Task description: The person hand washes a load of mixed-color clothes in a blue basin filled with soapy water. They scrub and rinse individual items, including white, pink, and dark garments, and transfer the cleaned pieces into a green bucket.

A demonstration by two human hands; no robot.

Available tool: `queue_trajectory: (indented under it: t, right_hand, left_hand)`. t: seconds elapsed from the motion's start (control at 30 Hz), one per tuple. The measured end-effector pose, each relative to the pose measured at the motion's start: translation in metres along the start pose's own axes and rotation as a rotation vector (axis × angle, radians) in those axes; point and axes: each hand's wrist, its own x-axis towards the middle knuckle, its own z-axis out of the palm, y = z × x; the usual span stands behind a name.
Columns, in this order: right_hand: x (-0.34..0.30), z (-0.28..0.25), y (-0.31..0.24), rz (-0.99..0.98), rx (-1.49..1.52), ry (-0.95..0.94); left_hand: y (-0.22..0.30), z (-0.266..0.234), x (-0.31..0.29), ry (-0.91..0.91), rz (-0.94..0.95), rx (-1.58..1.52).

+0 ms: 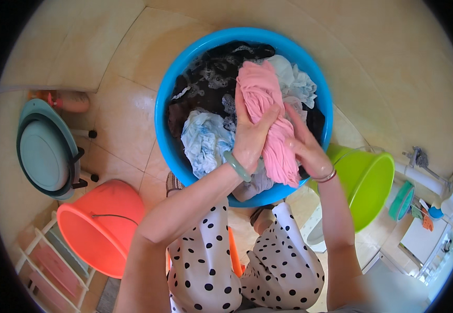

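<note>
A pink garment [265, 117] is gripped over the big blue basin [166, 130], sitting on top of the other wet laundry; the left hand [250, 141] is clamped round its middle, and the right hand [304, 148] is closed on the lower end just beside it, so the cloth is bunched between the two. For a decent scrub, the fabric is probably best kept low over the basin so drips land inside; the hands should be kept close together and the cloth rubbed against itself in short strokes, with the grip shifted along bit by bit.

Dark lacy pieces [208, 78], a pale blue tie-dyed cloth [203, 138] and a whitish piece [297, 81] are piled round it in the basin, so snagging on the lace could be a nuisance; the pink one would need lifting clear of those. An orange bucket [101, 224] is lying tipped at lower left, a green bucket [367, 180] tipped at the right just beside the basin, and a teal basin [44, 151] is propped further left; the knees in dotted trousers [205, 255] are tucked right up against the blue rim, so elbow room looks tight.
</note>
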Motion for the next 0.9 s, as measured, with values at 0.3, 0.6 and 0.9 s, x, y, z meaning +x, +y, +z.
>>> queue_trajectory:
  t: [0.3, 0.6, 0.9]
  right_hand:
    - [-0.056, -0.005, -0.027, -0.453, -0.422, 0.254]
    - [-0.153, -0.032, -0.065, -0.445, -0.446, 0.813]
    - [-0.296, -0.108, -0.026, -0.168, -0.869, 1.293]
  left_hand:
    - [0.075, 0.037, -0.027, -0.297, -0.092, 0.047]
    - [0.076, 0.177, -0.071, -0.706, 0.007, 0.519]
    - [-0.06, 0.259, -0.124, -1.11, 0.591, 1.0]
